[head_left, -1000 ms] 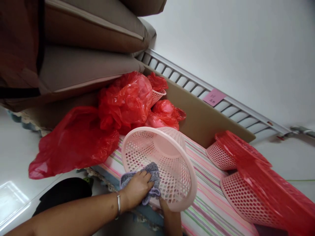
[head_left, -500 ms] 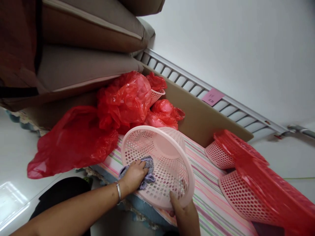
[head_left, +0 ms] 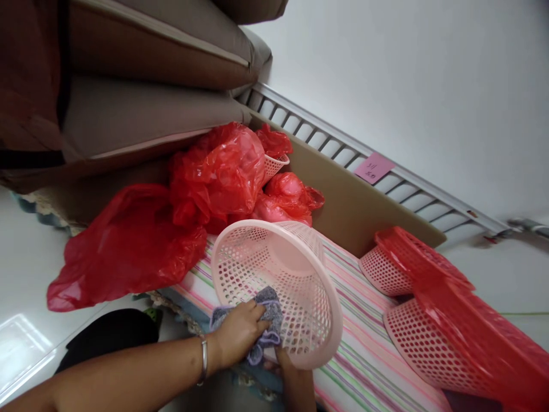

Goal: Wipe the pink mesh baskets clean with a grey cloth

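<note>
A pink perforated plastic basket (head_left: 315,320) lies tipped on its side, its wide mouth turned toward me. My left hand (head_left: 242,332), with a silver bracelet at the wrist, is closed on a grey cloth with purple edging (head_left: 271,312). It presses the cloth against the lower inside of the basket, near the rim. At the basket's bottom rim my right hand (head_left: 285,363) grips the edge. The cloth and the rim hide part of its fingers.
Red plastic bags (head_left: 218,177) lie behind the basket, and another spreads left (head_left: 137,246). Two pink baskets under red plastic (head_left: 433,343) stand at right on the striped cloth (head_left: 360,337). Stacked cushions (head_left: 150,114) rise at the back left. A railing (head_left: 326,137) lines the wall.
My left hand and the cloth have moved right and slightly down along the basket's inside. My right hand has shifted left along the rim, closer to the cloth.
</note>
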`<state>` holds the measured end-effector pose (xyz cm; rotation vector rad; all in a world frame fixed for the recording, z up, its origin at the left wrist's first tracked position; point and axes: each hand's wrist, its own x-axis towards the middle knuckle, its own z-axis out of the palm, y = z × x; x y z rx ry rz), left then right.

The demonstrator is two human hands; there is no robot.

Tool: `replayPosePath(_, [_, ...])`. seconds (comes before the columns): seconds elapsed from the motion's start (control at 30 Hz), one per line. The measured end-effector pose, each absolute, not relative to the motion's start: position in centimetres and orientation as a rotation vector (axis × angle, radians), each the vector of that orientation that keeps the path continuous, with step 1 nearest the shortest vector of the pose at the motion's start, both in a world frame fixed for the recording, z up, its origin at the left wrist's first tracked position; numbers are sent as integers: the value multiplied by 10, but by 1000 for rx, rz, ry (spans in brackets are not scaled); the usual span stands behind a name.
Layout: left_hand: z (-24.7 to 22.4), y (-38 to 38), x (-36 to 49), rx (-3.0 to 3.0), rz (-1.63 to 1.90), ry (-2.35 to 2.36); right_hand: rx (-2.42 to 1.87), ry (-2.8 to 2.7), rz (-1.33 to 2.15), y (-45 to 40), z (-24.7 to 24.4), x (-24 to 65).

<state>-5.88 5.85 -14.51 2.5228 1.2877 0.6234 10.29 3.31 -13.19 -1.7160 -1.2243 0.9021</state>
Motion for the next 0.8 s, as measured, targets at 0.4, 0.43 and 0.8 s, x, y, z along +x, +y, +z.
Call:
replayPosePath(0.4, [-142, 88, -78, 2443, 615, 1571, -2039, -1554, 395, 37, -43, 127])
replayPosePath(0.43, [-142, 89, -79, 2427, 624, 1576, -2033, -1555, 401, 36, -43, 126])
replayPosePath(0.8, [-146, 67, -63, 2358, 695, 1381, -1737, -1072, 1005, 23, -135, 91])
